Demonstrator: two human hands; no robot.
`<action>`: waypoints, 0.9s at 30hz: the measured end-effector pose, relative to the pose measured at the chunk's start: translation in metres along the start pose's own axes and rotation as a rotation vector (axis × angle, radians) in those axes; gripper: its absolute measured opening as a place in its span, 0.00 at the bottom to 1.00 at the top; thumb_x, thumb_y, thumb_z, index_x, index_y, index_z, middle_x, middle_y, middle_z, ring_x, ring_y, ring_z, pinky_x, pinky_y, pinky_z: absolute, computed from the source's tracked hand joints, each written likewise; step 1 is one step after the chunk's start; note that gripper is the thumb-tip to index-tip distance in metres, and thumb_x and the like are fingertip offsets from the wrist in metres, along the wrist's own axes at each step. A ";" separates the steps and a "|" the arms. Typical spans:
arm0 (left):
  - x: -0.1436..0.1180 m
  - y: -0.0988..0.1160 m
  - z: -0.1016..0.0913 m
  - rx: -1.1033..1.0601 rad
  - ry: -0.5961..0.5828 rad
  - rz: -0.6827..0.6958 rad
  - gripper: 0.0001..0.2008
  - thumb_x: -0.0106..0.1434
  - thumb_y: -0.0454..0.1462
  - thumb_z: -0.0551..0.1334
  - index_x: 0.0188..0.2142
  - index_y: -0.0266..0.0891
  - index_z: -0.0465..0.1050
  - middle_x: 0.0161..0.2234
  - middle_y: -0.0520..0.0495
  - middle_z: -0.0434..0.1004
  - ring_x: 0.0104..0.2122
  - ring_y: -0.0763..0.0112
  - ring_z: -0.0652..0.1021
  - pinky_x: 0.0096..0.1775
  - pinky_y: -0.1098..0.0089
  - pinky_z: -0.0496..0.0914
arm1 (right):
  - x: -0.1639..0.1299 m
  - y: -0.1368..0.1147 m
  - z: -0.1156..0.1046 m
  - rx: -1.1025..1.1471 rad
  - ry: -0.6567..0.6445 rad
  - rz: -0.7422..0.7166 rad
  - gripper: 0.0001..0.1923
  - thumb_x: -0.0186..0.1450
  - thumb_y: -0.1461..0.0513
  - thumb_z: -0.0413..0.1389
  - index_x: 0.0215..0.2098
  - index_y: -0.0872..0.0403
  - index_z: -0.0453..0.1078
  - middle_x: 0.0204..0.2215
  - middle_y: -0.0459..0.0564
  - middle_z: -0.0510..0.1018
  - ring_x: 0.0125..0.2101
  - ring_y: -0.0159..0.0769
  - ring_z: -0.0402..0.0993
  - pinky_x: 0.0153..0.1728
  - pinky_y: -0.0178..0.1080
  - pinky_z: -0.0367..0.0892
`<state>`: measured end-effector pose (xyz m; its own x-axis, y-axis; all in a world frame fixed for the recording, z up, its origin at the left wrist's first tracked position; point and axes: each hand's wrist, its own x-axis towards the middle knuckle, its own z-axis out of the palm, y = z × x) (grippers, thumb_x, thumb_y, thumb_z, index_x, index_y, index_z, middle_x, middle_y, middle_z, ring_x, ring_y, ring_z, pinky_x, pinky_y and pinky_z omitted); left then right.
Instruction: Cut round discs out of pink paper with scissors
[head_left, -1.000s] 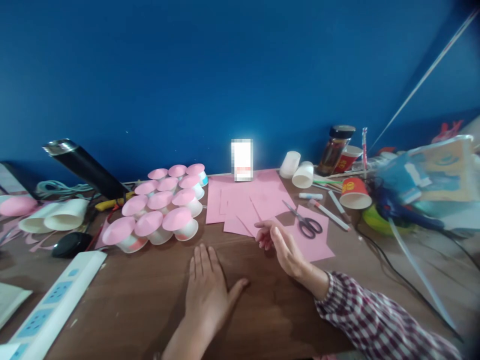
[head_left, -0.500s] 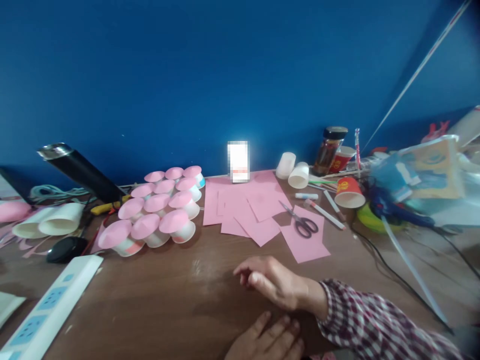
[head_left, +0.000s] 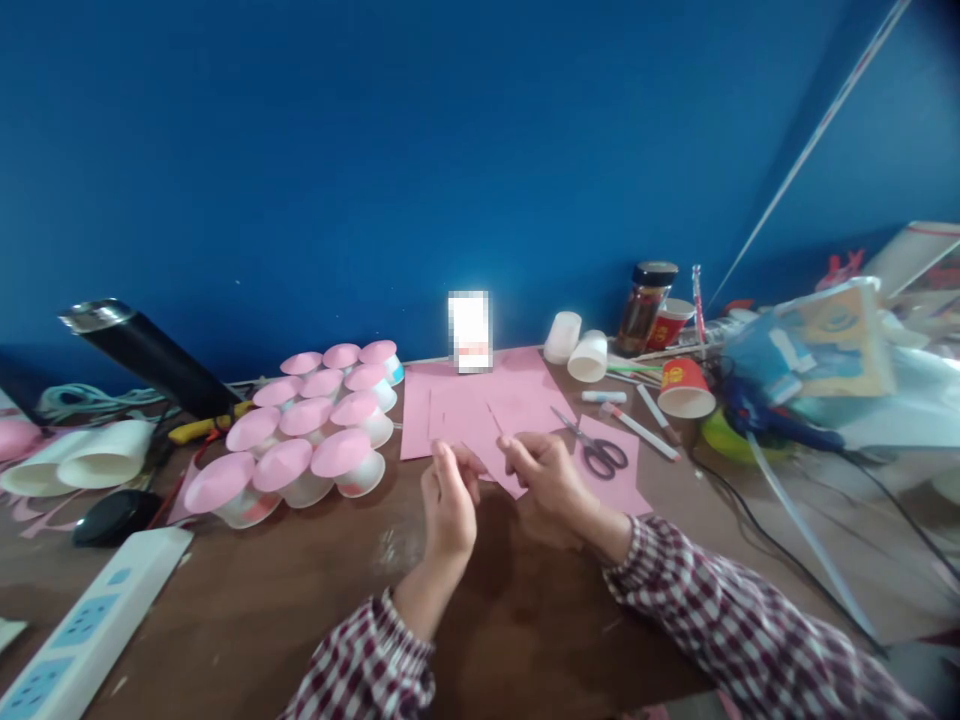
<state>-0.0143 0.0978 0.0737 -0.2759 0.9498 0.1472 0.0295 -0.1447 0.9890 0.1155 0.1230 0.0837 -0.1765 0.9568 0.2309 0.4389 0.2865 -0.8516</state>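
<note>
My left hand (head_left: 450, 505) is raised at the near edge of the pink paper sheets (head_left: 442, 375), its thumb up and apart from half-curled fingers. I see nothing held in it. Opposite it, my right hand (head_left: 555, 485) is closed in a pinch over the sheets, thumb against finger; whatever lies between them is too small or hidden to make out. Black-handled scissors (head_left: 604, 458) lie on a pink sheet just right of that hand. Left of both hands stand several upturned paper cups (head_left: 364, 475) topped with pink paper cones (head_left: 341, 453).
A power strip (head_left: 97, 620), a black bottle (head_left: 150, 355) and white cups (head_left: 112, 455) occupy the left. At right are markers (head_left: 645, 432), a red cup (head_left: 686, 388), a jar (head_left: 646, 308) and a blue glue gun (head_left: 787, 425) with its cable. A blue wall (head_left: 375, 170) rises behind.
Both hands have moved up and forward from the near table to the edge of the pink sheets. The left has swung upright from lying low; the right has closed into a pinch.
</note>
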 end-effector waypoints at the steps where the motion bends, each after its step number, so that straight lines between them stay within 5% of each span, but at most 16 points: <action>1: 0.004 -0.007 0.002 0.055 -0.003 0.064 0.28 0.67 0.50 0.39 0.26 0.37 0.69 0.15 0.54 0.59 0.16 0.76 0.65 0.21 0.75 0.62 | 0.004 0.004 -0.011 -0.031 0.034 -0.008 0.18 0.67 0.54 0.47 0.28 0.56 0.71 0.17 0.44 0.69 0.20 0.32 0.65 0.22 0.32 0.60; 2: 0.006 -0.013 0.003 0.120 -0.009 0.145 0.25 0.67 0.49 0.41 0.33 0.36 0.70 0.21 0.50 0.66 0.22 0.73 0.70 0.26 0.72 0.66 | 0.007 0.010 -0.024 -0.094 0.070 -0.025 0.12 0.64 0.55 0.52 0.39 0.55 0.71 0.22 0.46 0.73 0.24 0.35 0.67 0.26 0.34 0.61; 4: 0.005 -0.022 0.002 0.263 -0.054 0.294 0.21 0.67 0.46 0.44 0.43 0.35 0.68 0.37 0.42 0.71 0.35 0.67 0.73 0.37 0.66 0.69 | 0.011 0.025 -0.053 -0.523 0.056 -0.050 0.18 0.64 0.57 0.53 0.51 0.54 0.65 0.34 0.53 0.77 0.33 0.41 0.71 0.33 0.37 0.62; 6: 0.002 -0.026 -0.001 0.363 -0.105 0.421 0.20 0.67 0.44 0.43 0.48 0.35 0.65 0.46 0.37 0.67 0.45 0.62 0.70 0.47 0.60 0.66 | 0.009 0.042 -0.081 -0.764 0.011 0.078 0.15 0.65 0.56 0.51 0.46 0.55 0.68 0.40 0.57 0.77 0.37 0.45 0.72 0.32 0.38 0.61; 10: -0.004 -0.025 -0.001 0.440 -0.187 0.557 0.18 0.66 0.41 0.44 0.51 0.34 0.60 0.50 0.35 0.63 0.53 0.58 0.65 0.53 0.57 0.62 | 0.001 0.066 -0.112 -0.834 -0.067 0.195 0.15 0.61 0.53 0.55 0.40 0.54 0.71 0.31 0.55 0.78 0.31 0.47 0.74 0.25 0.37 0.57; 19: -0.006 -0.024 0.007 0.656 -0.355 0.610 0.10 0.64 0.36 0.53 0.44 0.39 0.67 0.45 0.41 0.70 0.47 0.60 0.69 0.50 0.58 0.63 | 0.003 0.070 -0.111 -0.745 -0.277 0.132 0.11 0.61 0.54 0.54 0.28 0.53 0.69 0.26 0.47 0.76 0.28 0.37 0.71 0.24 0.34 0.56; 23: -0.003 -0.013 0.030 0.889 -0.517 0.650 0.10 0.64 0.37 0.53 0.40 0.40 0.71 0.44 0.44 0.70 0.46 0.61 0.68 0.51 0.58 0.60 | 0.002 0.069 -0.111 -0.687 -0.270 0.132 0.13 0.58 0.51 0.57 0.32 0.52 0.68 0.29 0.47 0.76 0.28 0.38 0.70 0.23 0.34 0.55; 27: 0.001 -0.013 0.060 1.100 -0.516 0.649 0.11 0.65 0.34 0.51 0.41 0.37 0.71 0.41 0.42 0.69 0.43 0.60 0.67 0.50 0.56 0.59 | 0.003 0.073 -0.109 -0.600 -0.233 0.174 0.13 0.53 0.52 0.61 0.27 0.52 0.68 0.25 0.46 0.74 0.26 0.37 0.68 0.23 0.35 0.53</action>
<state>0.0422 0.1174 0.0613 0.4567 0.8260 0.3305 0.8191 -0.5354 0.2060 0.2432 0.1519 0.0741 -0.2155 0.9752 -0.0513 0.8804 0.1712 -0.4423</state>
